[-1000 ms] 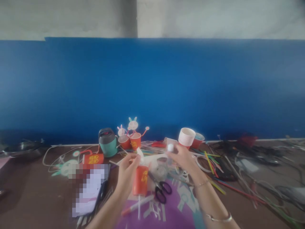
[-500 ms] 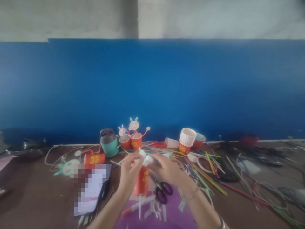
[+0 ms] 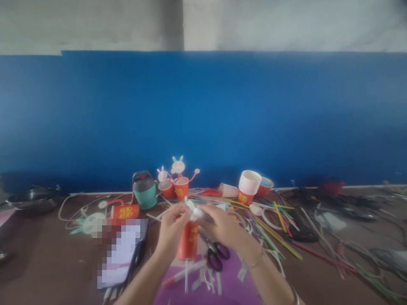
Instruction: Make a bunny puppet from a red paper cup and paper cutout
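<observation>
A red paper cup (image 3: 188,243) with yellow print stands bottom-up at the centre, a thin white stick (image 3: 186,275) reaching from its near edge. Above it is a small white cutout (image 3: 191,206) with a green tip. My left hand (image 3: 174,222) pinches the cutout from the left. At the right, my right hand (image 3: 219,222) has its fingers curled round a white rounded thing (image 3: 199,213), too blurred to name. Black-handled scissors (image 3: 216,255) lie just right of the cup on a purple sheet (image 3: 235,286).
Paper strips and a marker (image 3: 179,277) lie in front. A phone (image 3: 122,254), a fallen cup (image 3: 125,211) and a teal container (image 3: 144,190) are left. Behind stand rabbit-topped cups (image 3: 182,187) and stacked cups (image 3: 249,186). Coloured sticks (image 3: 280,237) and cables spread right.
The whole view has shifted very slightly. Both hands stay at the white pieces above the cup, with hardly any finger movement.
</observation>
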{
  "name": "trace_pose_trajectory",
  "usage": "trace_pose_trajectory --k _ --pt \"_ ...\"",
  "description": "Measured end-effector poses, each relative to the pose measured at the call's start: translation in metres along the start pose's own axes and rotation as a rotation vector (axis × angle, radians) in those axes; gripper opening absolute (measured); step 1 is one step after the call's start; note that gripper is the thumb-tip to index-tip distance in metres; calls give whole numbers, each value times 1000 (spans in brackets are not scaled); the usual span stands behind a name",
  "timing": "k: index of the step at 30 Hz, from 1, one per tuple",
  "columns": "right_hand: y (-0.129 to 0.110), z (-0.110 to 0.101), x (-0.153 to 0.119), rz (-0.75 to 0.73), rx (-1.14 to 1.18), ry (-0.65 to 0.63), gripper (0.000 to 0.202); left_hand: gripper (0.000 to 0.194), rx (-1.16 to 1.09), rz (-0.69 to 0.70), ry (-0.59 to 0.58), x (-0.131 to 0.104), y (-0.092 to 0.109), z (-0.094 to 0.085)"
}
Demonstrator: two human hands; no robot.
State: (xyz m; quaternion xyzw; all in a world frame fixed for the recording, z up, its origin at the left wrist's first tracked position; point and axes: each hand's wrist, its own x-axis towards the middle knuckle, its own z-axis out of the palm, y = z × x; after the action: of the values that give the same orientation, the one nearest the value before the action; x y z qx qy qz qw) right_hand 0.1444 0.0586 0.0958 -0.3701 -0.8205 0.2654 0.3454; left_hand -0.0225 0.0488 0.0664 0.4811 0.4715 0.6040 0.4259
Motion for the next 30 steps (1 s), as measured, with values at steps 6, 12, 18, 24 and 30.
trace_pose_trajectory --k 6,12,18,24,30 --pt "5 3 0 -5 -52 5 30 21 -22 -32 -27 -1 4 0" --pt "4 2 -2 -23 -67 8 31 23 3 -11 -31 0 1 -1" --pt "1 0 -2 15 -95 3 31 25 1 14 -31 1 0 -1" --pt "-4 -3 -2 57 -87 -40 34 24 -57 -50 -40 2 0 -1" --pt "7 -1 -2 120 -156 -8 29 23 -108 -52 -78 0 2 -1"
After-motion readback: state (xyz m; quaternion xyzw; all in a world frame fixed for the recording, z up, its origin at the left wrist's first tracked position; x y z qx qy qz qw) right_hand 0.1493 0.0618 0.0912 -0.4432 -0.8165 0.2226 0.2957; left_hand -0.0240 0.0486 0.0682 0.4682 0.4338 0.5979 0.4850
